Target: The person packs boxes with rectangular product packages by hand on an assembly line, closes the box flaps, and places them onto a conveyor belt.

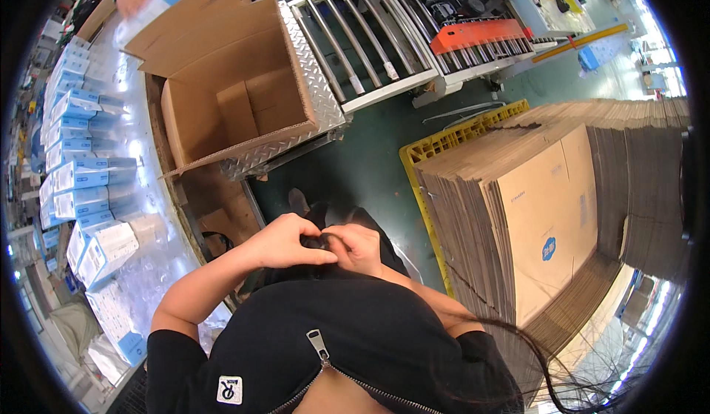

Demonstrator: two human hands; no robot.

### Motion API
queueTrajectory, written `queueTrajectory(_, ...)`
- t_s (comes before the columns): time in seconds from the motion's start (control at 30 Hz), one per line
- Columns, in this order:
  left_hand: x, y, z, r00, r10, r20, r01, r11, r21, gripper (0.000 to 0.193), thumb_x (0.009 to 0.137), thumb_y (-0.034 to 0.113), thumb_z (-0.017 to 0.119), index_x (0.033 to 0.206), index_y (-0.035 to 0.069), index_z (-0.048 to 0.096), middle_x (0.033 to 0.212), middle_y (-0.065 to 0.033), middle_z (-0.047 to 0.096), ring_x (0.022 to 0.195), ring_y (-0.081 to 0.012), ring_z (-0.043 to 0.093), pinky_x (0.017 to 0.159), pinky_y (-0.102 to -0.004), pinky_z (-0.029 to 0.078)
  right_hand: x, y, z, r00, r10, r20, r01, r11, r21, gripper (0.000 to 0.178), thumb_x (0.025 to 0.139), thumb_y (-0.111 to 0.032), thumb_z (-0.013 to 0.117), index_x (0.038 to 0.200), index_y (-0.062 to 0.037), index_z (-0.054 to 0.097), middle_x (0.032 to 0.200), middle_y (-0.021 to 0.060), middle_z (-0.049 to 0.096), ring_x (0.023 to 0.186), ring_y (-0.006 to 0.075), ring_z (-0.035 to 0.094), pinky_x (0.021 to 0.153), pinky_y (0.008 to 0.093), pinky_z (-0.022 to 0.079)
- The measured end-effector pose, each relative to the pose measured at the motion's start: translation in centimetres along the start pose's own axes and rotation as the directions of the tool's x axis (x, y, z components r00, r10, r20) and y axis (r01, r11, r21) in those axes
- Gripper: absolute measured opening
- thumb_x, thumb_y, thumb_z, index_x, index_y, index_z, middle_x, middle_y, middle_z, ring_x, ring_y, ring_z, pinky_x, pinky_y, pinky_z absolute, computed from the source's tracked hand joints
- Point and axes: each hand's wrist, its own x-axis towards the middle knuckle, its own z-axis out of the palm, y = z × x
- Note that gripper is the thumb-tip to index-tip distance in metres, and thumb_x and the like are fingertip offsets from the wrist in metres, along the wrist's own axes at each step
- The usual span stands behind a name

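My left hand (285, 242) and my right hand (360, 250) meet in front of my waist, close against my black top (347, 318). Both have curled fingers, and the thumbs point toward each other. Something small and dark shows between the fingertips; whether it is a separate thing or a fold of clothing, I cannot make out. Beyond my left hand an open cardboard box (277, 81) stands with its flaps up. Its brown inside shows, with nothing else visible in it.
White and blue packages (92, 173) line the table (151, 192) on the left. A roller conveyor (362, 40) with orange-edged equipment (481, 36) lies ahead. At right, stacked flat cartons (547, 229) rest on a yellow pallet (425, 144). Another person's hand (133, 0) is at upper left.
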Motion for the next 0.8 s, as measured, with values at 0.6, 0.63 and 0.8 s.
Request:
queueTrajectory(0.6, 0.6, -0.6, -1.0, 0.99, 0.081, 0.117, -0.065, 0.989, -0.131, 0.026, 0.077, 0.024, 0.066, 0.086, 0.0, 0.061, 0.066, -0.0017, 0.057, 0.062, -0.0072, 0.05, 0.058, -0.0246, 0.041, 2.9, -0.4, -4.4, 0.936, -0.244, 0.253, 0.312, 0.909, -0.278, 0.018, 0.064, -0.009, 0.064, 0.082, -0.0111, 0.061, 0.06, -0.0014, 0.054, 0.053, 0.0155, 0.054, 0.047, 0.0276, 0.044)
queueTrajectory(0.63, 0.6, -0.5, -1.0, 0.989, 0.076, 0.129, -0.066, 0.994, -0.083, 0.027, 0.077, 0.025, 0.066, 0.088, 0.0, 0.061, 0.066, -0.003, 0.058, 0.062, -0.0083, 0.051, 0.058, -0.0253, 0.041, 3.0, -0.4, -4.9, 0.918, -0.251, 0.308, 0.34, 0.898, -0.279, 0.018, 0.064, -0.01, 0.063, 0.082, -0.0113, 0.061, 0.06, -0.0016, 0.053, 0.054, 0.0151, 0.053, 0.047, 0.0273, 0.044)
queueTrajectory(0.8, 0.8, 0.4, -1.5, 0.978, 0.062, 0.197, -0.091, 0.986, 0.14, 0.03, 0.076, 0.025, 0.067, 0.094, 0.002, 0.062, 0.071, -0.0077, 0.063, 0.065, -0.0133, 0.058, 0.06, -0.0288, 0.045, 2.7, -0.2, -6.5, 0.831, -0.276, 0.484, 0.45, 0.844, -0.292, 0.021, 0.063, -0.015, 0.059, 0.084, -0.0122, 0.06, 0.06, -0.0024, 0.048, 0.056, 0.0131, 0.051, 0.048, 0.0259, 0.043)
